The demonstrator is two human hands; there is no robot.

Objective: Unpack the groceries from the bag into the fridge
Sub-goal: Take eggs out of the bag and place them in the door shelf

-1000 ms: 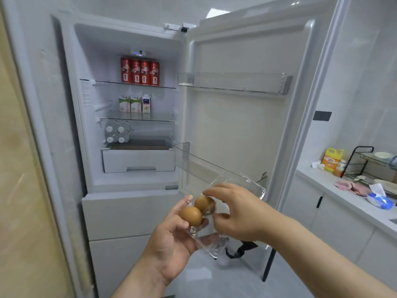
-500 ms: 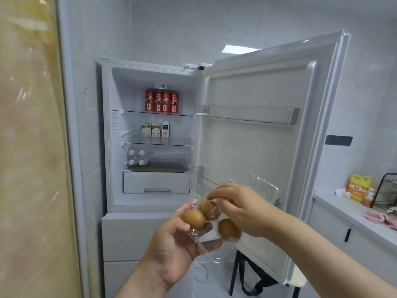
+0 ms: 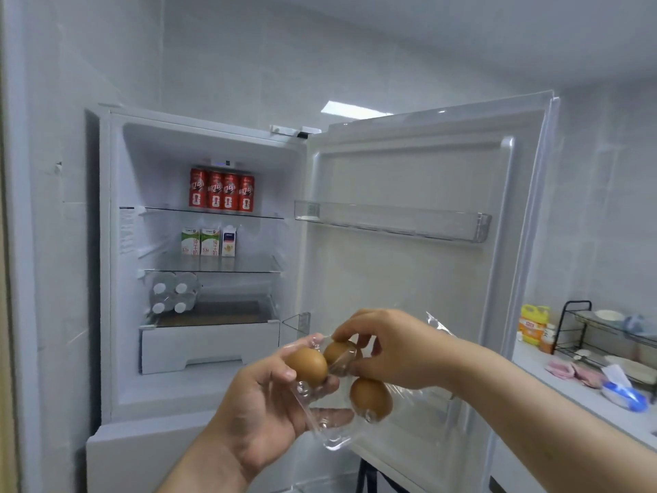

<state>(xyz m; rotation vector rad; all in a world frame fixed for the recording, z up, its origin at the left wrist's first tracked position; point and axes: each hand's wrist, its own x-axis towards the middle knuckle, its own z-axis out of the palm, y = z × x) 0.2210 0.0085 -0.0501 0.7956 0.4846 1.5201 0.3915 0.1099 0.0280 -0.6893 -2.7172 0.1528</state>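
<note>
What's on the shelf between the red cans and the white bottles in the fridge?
Three small cartons stand on the middle shelf, seen in the head view.

Third egg point(image 3: 371, 398): now showing in the lower cup of the clear carton point(image 3: 332, 435), hidden a second ago under the right grip point(image 3: 394, 350). Right grip: is lifting clear of that cup, fingertips point(image 3: 338, 336) now pinching the middle egg point(image 3: 339, 354). View: is pulling back and tilting up; ceiling light point(image 3: 355, 110) is showing in full above the fridge point(image 3: 117, 243).
</note>
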